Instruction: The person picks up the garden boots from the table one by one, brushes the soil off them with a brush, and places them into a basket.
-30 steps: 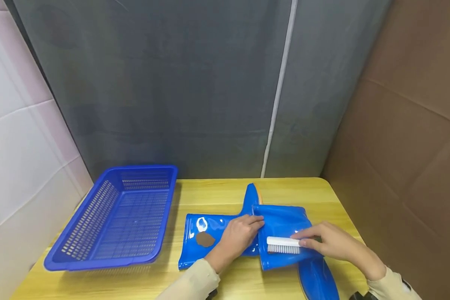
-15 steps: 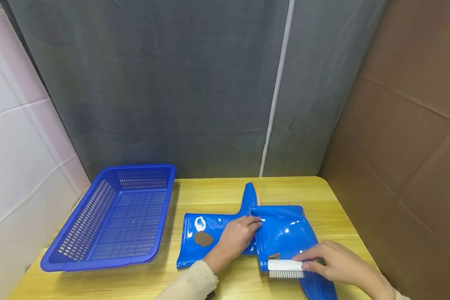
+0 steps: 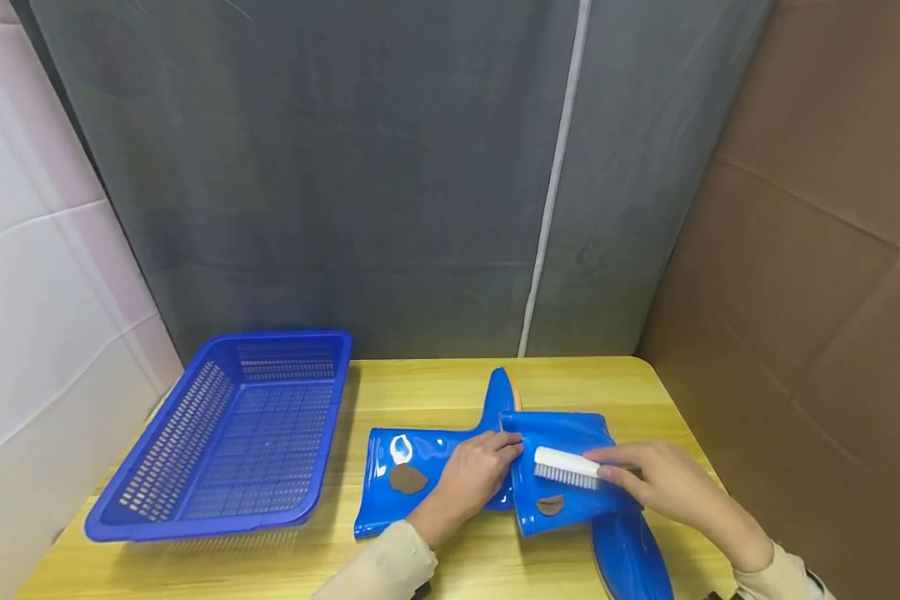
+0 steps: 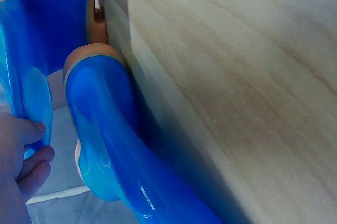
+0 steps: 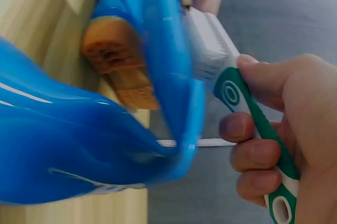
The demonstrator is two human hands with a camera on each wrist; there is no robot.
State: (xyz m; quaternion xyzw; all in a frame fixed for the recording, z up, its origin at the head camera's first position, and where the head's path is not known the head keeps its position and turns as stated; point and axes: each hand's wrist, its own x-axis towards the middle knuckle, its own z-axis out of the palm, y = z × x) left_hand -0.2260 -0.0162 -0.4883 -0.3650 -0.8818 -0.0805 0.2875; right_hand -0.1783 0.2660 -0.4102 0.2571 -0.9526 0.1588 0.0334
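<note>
A blue rain boot (image 3: 562, 429) lies on its side with its shaft to the left and its foot toward the near edge. My left hand (image 3: 474, 473) pinches the rim of its opening between thumb and fingers. My right hand (image 3: 671, 487) grips a scrub brush (image 3: 567, 465) with a white head and a green-and-white handle (image 5: 258, 119). Its bristles are over the boot shaft, just above a brown patch (image 3: 550, 505); contact is hard to judge. A second blue boot (image 3: 390, 515) lies partly under the first, with a brown patch (image 3: 408, 478) near its opening.
On the left of the yellow wood-grain table (image 3: 577, 383) stands a blue plastic basket (image 3: 322, 467) with slotted walls. A dark grey curtain (image 3: 345, 183) hangs behind, and a brown panel (image 3: 810, 250) rises on the right.
My right hand has moved the brush toward the near edge of the boot shaft, then back up, uncovering the brown patch. My left hand stays at the rim.
</note>
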